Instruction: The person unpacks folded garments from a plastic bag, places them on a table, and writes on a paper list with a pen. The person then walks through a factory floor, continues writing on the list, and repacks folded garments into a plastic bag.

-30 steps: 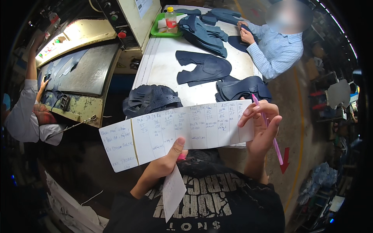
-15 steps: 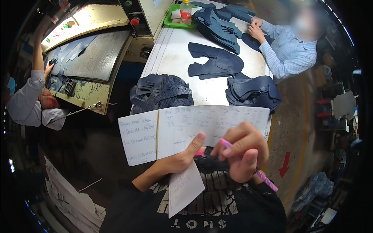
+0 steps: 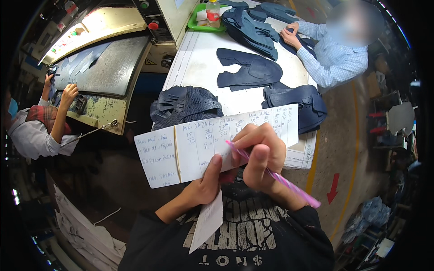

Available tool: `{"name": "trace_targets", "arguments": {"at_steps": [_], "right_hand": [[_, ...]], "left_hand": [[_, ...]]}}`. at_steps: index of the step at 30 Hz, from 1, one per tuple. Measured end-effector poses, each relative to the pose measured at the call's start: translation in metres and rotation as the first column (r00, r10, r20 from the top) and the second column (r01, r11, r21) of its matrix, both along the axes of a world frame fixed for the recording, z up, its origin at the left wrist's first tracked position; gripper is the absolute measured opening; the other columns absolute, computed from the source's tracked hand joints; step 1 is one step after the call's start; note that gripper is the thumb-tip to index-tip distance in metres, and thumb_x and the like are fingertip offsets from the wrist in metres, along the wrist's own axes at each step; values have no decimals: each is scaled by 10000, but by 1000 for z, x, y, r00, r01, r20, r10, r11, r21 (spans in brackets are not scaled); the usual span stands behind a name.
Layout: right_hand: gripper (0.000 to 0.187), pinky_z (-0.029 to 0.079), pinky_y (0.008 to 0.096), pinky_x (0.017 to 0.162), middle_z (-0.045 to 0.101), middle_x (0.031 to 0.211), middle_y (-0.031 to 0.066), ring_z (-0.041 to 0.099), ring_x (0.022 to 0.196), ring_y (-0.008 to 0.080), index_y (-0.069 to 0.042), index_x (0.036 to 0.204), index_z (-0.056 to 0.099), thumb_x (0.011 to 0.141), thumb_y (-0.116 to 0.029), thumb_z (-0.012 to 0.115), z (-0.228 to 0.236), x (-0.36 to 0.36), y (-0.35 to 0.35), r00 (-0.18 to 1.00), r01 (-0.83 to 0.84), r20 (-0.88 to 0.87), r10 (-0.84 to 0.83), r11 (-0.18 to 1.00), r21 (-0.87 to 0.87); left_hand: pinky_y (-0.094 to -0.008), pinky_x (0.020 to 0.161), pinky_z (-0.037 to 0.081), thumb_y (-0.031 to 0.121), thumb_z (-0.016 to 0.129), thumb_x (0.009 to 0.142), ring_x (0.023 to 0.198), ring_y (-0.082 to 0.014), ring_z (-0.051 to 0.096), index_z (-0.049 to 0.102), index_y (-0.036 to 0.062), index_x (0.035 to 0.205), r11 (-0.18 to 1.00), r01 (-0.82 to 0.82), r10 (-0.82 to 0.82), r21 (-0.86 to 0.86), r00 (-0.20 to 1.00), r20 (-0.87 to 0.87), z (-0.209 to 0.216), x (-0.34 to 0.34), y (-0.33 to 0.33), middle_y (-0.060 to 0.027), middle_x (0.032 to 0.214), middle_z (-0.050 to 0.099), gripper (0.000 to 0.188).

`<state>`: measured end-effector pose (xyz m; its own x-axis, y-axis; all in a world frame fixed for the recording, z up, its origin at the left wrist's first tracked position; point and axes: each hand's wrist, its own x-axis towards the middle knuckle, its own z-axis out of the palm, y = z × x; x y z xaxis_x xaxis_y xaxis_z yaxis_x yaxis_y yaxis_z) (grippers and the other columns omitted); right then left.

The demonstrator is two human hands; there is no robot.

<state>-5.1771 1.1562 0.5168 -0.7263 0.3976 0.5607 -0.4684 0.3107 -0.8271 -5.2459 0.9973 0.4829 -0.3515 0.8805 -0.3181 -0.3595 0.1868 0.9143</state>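
Head view: white bench [image 3: 194, 67], open notebook [image 3: 199, 147] and striped pink pen [image 3: 294, 188].
Navy cut pieces [image 3: 251, 71] lie on the bench; the notebook is held aslant at its near edge. The left hand [image 3: 202, 192] has its grip pinching the notebook's lower edge, thumb on the page, fingers mostly hidden; a loose slip [image 3: 205, 228] hangs below. The paper is probably light, flexible and easily creased, best supported at that edge. The right hand [image 3: 263, 165] pinches the pen, likely light, stiff and smooth, best taken just behind its tip; whether the tip touches paper cannot be told.
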Motion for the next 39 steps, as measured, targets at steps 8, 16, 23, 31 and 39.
{"name": "trace_targets", "arguments": {"at_steps": [8, 16, 23, 31, 39], "right_hand": [[213, 473, 335, 460, 563, 678, 105, 583, 511, 241, 9, 803, 546, 1013, -12, 516, -7, -7, -7, 950, 310, -138, -279, 893, 328], [202, 462, 351, 462, 548, 673, 102, 561, 506, 248, 11, 784, 555, 984, 5, 534, -10, -14, -5, 965, 253, -163, -206, 895, 366], [188, 461, 344, 460, 554, 673, 104, 575, 515, 244, 16, 795, 552, 981, 11, 530, -11, -3, -11, 966, 257, -118, -229, 895, 366], [187, 456, 348, 459, 551, 671, 100, 559, 506, 240, 10, 791, 543, 978, 19, 530, -13, -15, -13, 942, 320, -210, -260, 884, 340], [207, 452, 341, 461, 550, 666, 92, 556, 501, 234, 0, 781, 527, 988, 16, 522, -17, -4, -17, 956, 276, -184, -229, 915, 293]], "left_hand": [[-299, 821, 530, 583, 242, 1045, 1004, -194, 654, 492, 50, 1414, 998, -48, 43, 45, 994, 98, 12, 8, 6, -143, 1225, 639, 695], [-254, 641, 424, 658, 229, 1017, 783, -136, 607, 564, 65, 1321, 983, -179, 178, -48, 984, -23, 21, 15, 9, -61, 981, 663, 745], [-262, 633, 430, 629, 220, 1037, 779, -131, 601, 563, 67, 1314, 991, -129, 127, -43, 991, -34, 26, 15, 7, -53, 970, 658, 714], [-263, 630, 427, 602, 229, 1051, 767, -126, 589, 566, 58, 1306, 997, -80, 80, 2, 997, -10, 22, 14, 6, -46, 945, 651, 689], [-264, 627, 424, 574, 237, 1065, 755, -121, 577, 568, 48, 1298, 995, -98, 98, 11, 995, -19, 19, 14, 3, -39, 919, 644, 664]]}}
